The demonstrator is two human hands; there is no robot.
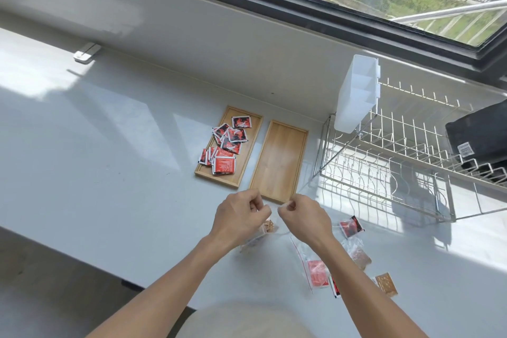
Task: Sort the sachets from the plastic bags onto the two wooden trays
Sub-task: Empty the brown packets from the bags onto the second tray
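Observation:
Two wooden trays lie side by side on the grey counter. The left tray [247, 151] carries several red-and-black sachets [229, 143]; the right tray [279, 159] is bare. Just in front of the right tray, my left hand [238, 218] and my right hand [304, 217] each pinch one side of the top of a clear plastic bag [270, 226] with brown sachets inside. The bag hangs between and below my hands, mostly hidden by them.
To the right of my right arm lie more clear bags with red [317, 273] and brown sachets [359, 255], a loose red-black sachet [351, 226] and a brown one [386, 284]. A wire dish rack [397, 167] with a white caddy [356, 93] stands at right.

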